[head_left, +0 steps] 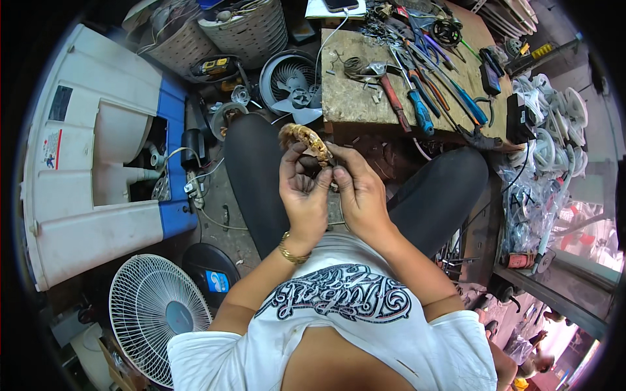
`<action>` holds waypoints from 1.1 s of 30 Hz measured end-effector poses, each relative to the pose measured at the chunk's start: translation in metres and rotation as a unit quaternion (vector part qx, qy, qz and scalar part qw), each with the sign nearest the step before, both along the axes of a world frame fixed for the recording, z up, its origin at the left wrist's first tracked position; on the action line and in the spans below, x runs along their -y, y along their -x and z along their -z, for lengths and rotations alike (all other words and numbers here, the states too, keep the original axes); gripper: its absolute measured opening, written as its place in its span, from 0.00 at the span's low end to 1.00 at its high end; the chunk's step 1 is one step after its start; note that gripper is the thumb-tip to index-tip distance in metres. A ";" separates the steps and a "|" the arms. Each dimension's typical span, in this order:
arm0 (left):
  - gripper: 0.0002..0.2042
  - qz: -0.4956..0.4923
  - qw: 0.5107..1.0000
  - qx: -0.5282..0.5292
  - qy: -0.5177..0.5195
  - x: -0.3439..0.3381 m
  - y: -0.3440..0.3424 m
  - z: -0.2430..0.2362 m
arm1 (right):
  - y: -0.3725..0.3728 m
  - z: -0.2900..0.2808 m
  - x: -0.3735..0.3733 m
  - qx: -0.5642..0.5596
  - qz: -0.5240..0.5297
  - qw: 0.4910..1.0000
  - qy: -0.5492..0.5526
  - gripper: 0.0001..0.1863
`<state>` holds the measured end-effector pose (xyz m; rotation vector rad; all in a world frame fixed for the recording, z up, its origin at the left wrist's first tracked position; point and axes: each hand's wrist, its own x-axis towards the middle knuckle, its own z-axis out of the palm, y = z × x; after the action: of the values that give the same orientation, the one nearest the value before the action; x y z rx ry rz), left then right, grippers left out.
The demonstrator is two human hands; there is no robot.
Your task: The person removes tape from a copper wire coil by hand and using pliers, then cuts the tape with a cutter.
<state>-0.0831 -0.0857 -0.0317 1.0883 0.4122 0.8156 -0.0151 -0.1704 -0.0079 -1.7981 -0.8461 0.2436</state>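
Between my knees I hold up a curved, copper-brown piece that looks like a motor winding (pixel 312 141), shiny along its rim and fuzzy at its far left end. My left hand (pixel 305 189) grips it from the left, fingers curled and thumb pressed in. On the other side, my right hand (pixel 357 186) pinches its near end between thumb and fingers. Thumbs and fingertips of both hands almost meet there, hiding that end. Dark grime covers my fingers.
Ahead to the right stands a wooden workbench (pixel 352 91) with a hammer (pixel 391 98), a blue-handled screwdriver (pixel 420 112), pliers and loose metal bits. A fan motor with blades (pixel 297 91) lies beyond my left knee. A large white-and-blue casing (pixel 72 228) and a fan grille (pixel 140 293) stand left.
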 end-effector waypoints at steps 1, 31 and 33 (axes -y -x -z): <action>0.24 -0.017 1.000 -0.001 -0.024 0.003 -0.002 0.001 | -0.001 0.008 -0.006 -0.066 -0.004 0.996 -0.055 0.15; 0.21 0.167 0.968 -0.029 0.184 -0.033 -0.005 0.018 | -0.027 0.051 0.019 -0.196 0.008 0.980 -0.022 0.07; 0.21 0.157 0.979 -0.023 0.125 -0.034 -0.004 0.020 | -0.034 0.052 0.017 -0.246 0.004 0.966 -0.073 0.08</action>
<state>-0.0787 -0.0517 -0.0516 0.9081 0.3602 0.4455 0.0187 -0.1877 -0.0602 -1.5086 -0.4868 0.5809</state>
